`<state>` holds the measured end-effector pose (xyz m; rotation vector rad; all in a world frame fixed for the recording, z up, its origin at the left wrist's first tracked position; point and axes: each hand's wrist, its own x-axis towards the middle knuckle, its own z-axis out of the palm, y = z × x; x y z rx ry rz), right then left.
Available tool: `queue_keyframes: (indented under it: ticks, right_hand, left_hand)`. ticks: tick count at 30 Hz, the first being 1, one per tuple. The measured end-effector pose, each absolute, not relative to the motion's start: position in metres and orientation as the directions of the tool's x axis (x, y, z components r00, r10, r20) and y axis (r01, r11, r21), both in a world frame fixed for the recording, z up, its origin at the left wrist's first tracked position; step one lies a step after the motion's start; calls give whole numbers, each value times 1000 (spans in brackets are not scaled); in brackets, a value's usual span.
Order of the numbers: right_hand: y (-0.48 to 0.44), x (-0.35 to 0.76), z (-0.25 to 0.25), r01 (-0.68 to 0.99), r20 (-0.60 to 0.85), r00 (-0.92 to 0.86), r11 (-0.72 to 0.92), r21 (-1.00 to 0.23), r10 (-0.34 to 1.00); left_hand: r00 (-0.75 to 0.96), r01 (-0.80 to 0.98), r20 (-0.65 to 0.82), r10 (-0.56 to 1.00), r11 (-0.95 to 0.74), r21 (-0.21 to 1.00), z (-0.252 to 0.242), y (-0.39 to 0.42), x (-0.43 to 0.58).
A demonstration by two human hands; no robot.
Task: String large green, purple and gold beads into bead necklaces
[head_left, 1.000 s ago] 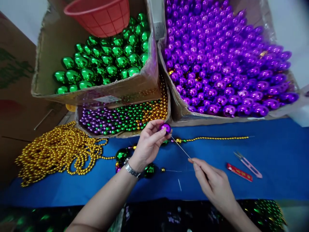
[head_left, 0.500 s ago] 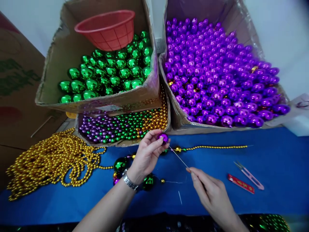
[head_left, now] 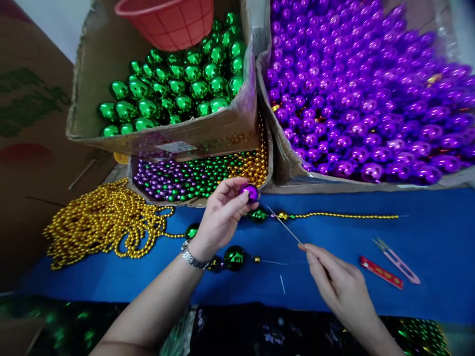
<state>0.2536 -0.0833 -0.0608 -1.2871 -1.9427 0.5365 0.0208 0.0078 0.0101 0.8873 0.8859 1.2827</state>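
My left hand pinches a shiny purple ball bead between thumb and fingers. In my right hand is a long thin needle, held at its near end. The needle's far tip points toward the bead and sits a little apart from it. Beneath and beside my left hand lies a beaded strand, with a large green bead, another green bead and a run of small gold beads. A small gold bead on a thin thread lies near the middle.
A box of green balls with a red basket stands behind. To its right is a box of purple balls. Small mixed beads fill a lower box. Gold bead strands, pink thread snips and a red strip lie around.
The needle tip has drawn back from the purple bead, leaving a small gap. My view has tilted down, so the boxes appear higher. Both hands keep their holds.
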Motion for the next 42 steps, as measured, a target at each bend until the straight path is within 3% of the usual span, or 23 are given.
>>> queue_keyframes:
  ticks: [8,15,29,42]
  right_hand:
    - [-82,262,-54,665,342,-214,393,-635,915]
    - [-76,262,-50,684,342,-174,364,-632,923]
    - [-82,260,-54,673,349,-204,389,-629,915]
    - [-86,244,-54,592,333,-327,467,-657,884]
  left_hand:
    - [-99,-222,124,987,-144,964,45,-4,-24]
    - [-221,-170,235,947,-275,946,68,-16,-38]
    - [-166,-212,131,977,-166,963,52,-19,-33]
    - [-27,-356,-79,997,64,932,26,-22,-25]
